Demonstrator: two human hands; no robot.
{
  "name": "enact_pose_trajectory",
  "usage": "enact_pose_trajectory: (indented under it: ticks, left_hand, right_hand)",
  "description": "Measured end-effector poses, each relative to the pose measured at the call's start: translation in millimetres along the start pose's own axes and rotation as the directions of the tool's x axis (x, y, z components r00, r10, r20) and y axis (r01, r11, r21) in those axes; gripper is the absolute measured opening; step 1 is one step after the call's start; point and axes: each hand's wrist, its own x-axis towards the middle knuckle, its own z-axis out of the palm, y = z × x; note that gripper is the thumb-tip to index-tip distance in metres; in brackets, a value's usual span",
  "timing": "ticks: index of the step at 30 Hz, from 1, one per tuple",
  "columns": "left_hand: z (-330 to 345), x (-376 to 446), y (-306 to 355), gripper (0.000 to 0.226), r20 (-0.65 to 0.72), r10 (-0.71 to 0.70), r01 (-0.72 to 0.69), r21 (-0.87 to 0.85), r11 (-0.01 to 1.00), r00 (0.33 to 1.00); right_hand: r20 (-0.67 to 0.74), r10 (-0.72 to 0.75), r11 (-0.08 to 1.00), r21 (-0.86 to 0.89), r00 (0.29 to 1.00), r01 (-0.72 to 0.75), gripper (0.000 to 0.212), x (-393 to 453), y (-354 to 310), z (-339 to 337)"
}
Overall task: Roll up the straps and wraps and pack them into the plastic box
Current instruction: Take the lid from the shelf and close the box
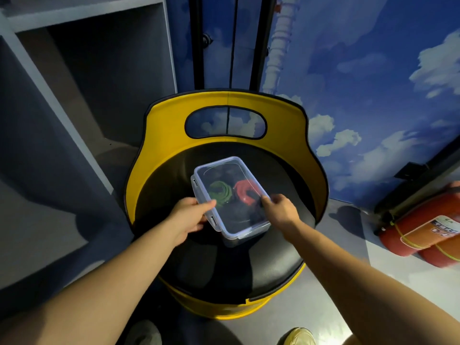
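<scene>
One clear plastic box (pixel 232 197) with its lid on sits on one round black seat (pixel 224 265) of one yellow chair (pixel 159 125). Inside the box two coloured rolls can be counted, one green roll (pixel 221 192) and one red roll (pixel 245 192), with dark shapes beside them too indistinct to count. Two hands are at the box, the left hand (pixel 191 215) and the right hand (pixel 280 209); two red fire extinguishers (pixel 420 235) lie at the right edge, and two shoes (pixel 298 336) show at the bottom.
</scene>
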Motion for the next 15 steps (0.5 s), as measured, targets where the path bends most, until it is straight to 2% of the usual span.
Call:
enact_pose_trajectory:
  ticks: [2,4,6,10,13,15]
  left_hand:
    - [-4,16,11,0.041,-0.090,0.036,-0.043,-0.075,0.996,0.995]
    - [-4,28,16,0.034,-0.108,0.086,-0.096,-0.093,0.991,0.990]
    - [1,37,15,0.035,-0.098,0.122,-0.131,-0.088,0.987,0.988]
    - [5,49,2,0.067,-0.110,0.144,-0.158,-0.140,0.977,0.983]
    - [9,28,6,0.088,-0.200,0.130,-0.151,-0.095,0.984,0.971]
    - [15,12,1,0.097,-0.307,0.126,-0.151,-0.061,0.987,0.943]
  right_hand:
    - [0.056,0.056,0.997,-0.053,0.997,-0.053,0.052,-17,1,-1]
    - [0.138,0.081,0.996,-0.057,0.987,-0.073,0.067,-34,4,-1]
    - [0.173,0.056,0.997,0.041,0.983,-0.064,0.074,-38,10,0]
    - [0.229,0.007,0.931,0.353,0.974,-0.090,0.070,-22,19,0]
    - [0.266,-0.049,0.912,0.405,0.963,-0.065,0.078,-11,19,-8]
    - [0.287,-0.108,0.903,0.428,0.952,-0.026,0.074,-2,18,-15]
